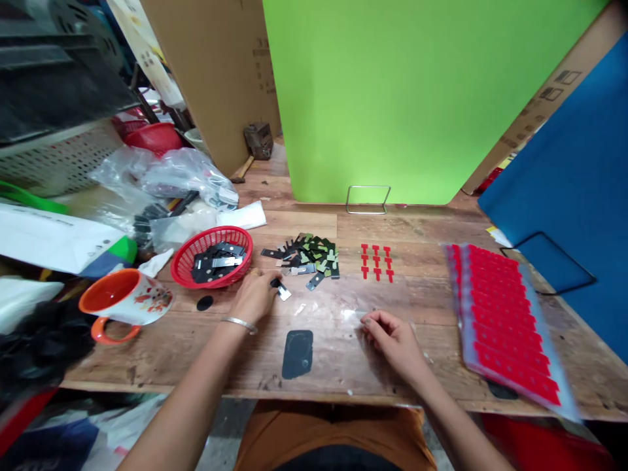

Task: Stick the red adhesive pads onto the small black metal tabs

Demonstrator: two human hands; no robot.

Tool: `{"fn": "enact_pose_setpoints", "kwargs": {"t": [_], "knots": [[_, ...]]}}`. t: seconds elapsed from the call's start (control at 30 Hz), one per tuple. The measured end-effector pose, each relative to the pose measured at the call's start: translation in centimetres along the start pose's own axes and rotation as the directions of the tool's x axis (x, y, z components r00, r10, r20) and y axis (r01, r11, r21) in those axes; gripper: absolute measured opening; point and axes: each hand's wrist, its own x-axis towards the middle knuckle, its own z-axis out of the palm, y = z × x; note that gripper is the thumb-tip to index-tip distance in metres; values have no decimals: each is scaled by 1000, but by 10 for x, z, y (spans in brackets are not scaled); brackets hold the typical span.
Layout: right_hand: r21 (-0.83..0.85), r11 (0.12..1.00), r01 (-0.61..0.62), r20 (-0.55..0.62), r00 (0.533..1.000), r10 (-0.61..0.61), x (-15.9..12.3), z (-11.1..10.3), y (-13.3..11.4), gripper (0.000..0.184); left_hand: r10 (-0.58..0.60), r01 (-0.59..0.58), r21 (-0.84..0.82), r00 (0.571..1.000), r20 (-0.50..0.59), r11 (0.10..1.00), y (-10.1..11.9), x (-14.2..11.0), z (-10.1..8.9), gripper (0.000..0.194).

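My left hand [255, 296] is closed, its fingertips on a small flat metal piece [282, 291], part black and part shiny silver, just above the wooden table. Behind it lies a loose pile of similar black, silver and green-looking metal pieces [314, 254]. A red mesh basket [179, 267] beside that hand holds more of them. My right hand [393, 337] rests low over the table, thumb and fingers pinched together; what they hold, if anything, cannot be made out. Ahead of it, several small red T-shaped pieces [377, 260] lie in neat rows.
Stacked sheets of red pieces [510, 320] lie at the right. An orange-and-white mug [152, 297] stands left, near plastic bags [181, 173]. A green panel [392, 98] and a blue panel [569, 190] stand behind. A dark patch [297, 354] marks the table's front.
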Motion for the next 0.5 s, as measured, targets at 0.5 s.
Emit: {"fn": "enact_pose_setpoints", "kwargs": {"t": [0.5], "knots": [[-555, 821, 134, -181, 944, -277, 73, -43, 6, 18, -29, 64, -301, 992, 119, 952, 12, -8, -11, 32]]}}
